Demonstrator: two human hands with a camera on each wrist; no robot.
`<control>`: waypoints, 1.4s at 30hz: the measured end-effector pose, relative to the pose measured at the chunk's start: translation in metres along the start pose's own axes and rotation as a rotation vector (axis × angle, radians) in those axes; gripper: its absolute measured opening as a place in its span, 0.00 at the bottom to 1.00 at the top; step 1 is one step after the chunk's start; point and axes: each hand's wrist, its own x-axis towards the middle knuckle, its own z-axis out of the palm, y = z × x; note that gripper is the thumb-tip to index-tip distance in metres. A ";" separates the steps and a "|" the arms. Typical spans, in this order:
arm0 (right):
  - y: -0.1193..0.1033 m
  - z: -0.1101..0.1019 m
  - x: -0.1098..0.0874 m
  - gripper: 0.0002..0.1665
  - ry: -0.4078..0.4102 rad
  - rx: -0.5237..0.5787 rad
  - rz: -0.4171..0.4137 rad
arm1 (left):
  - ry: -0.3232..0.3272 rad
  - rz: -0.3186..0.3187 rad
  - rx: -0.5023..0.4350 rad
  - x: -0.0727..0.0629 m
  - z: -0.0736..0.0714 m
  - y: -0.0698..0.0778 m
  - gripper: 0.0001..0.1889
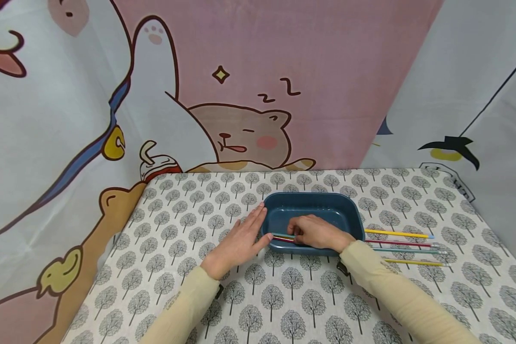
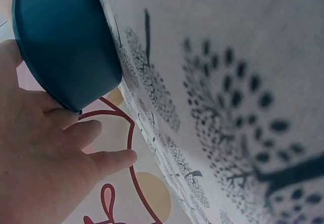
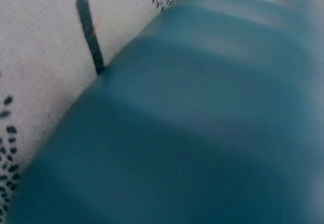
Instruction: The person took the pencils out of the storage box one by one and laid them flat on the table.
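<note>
We see one deep blue, rounded rectangular plastic tray (image 1: pixel 311 200) on a white tree-print cloth (image 1: pixel 292 286). Inside, near its front wall, lies one small bundle of slim coloured pencils (image 1: pixel 283 237), too bunched to count; the right hand (image 1: pixel 320 232) grips it with curled fingers. The left hand (image 1: pixel 236 243), fingers straight and slightly spread, touches the tray's left end. Four more thin pencils, two yellow (image 1: pixel 397 233), one red (image 1: pixel 400 242), one teal (image 1: pixel 406 251), lie to the right.
</note>
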 end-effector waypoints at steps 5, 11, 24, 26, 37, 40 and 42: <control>0.001 -0.001 -0.001 0.09 0.023 0.009 0.001 | 0.001 -0.002 0.000 0.000 0.000 0.000 0.43; 0.002 -0.005 -0.005 0.11 0.072 0.021 -0.001 | 0.007 0.004 0.000 -0.001 0.000 0.001 0.43; -0.003 -0.019 -0.016 0.09 0.163 0.027 -0.010 | 0.012 0.003 -0.020 -0.001 -0.001 0.001 0.40; -0.004 -0.021 -0.018 0.09 0.181 0.031 -0.016 | 0.009 -0.001 -0.021 -0.001 -0.001 0.001 0.40; -0.013 -0.035 -0.033 0.10 0.268 0.025 -0.045 | 0.003 -0.002 -0.012 -0.001 -0.001 0.001 0.41; -0.015 -0.038 -0.037 0.10 0.288 0.019 -0.059 | 0.010 0.002 -0.014 -0.001 0.000 0.001 0.41; -0.017 -0.040 -0.040 0.10 0.299 0.020 -0.065 | 0.017 0.008 -0.018 0.000 0.000 0.000 0.41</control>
